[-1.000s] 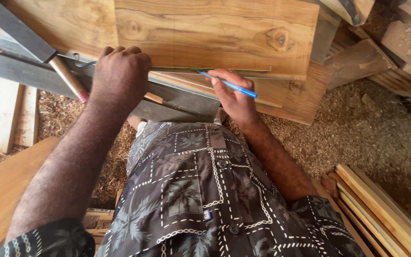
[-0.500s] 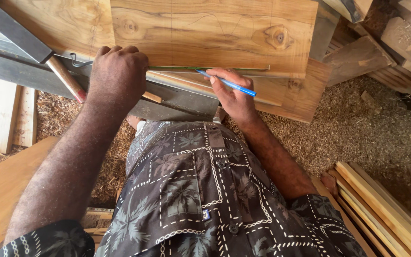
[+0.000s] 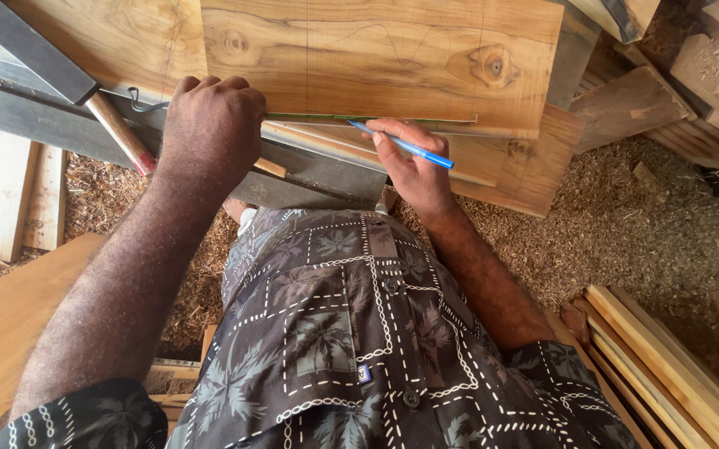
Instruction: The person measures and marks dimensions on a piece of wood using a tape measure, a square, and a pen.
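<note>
Wooden board (image 3: 376, 58) lies across the far side of the counter (image 3: 309, 179), knot toward its right, thin pencilled lines on its face. Thin green straightedge (image 3: 359, 117) runs along the board's near edge. Left hand (image 3: 212, 125) is closed in a fist, pressing down on the straightedge's left end. Right hand (image 3: 409, 166) grips a blue pencil (image 3: 401, 145), tip at the straightedge, just right of the left hand. Sawdust (image 3: 625, 233) covers the floor at right.

Sawdust (image 3: 625, 241) blankets the floor at right; stacked wooden slats (image 3: 667, 366) fill the lower right corner, rough offcuts (image 3: 709, 75) the upper right.
</note>
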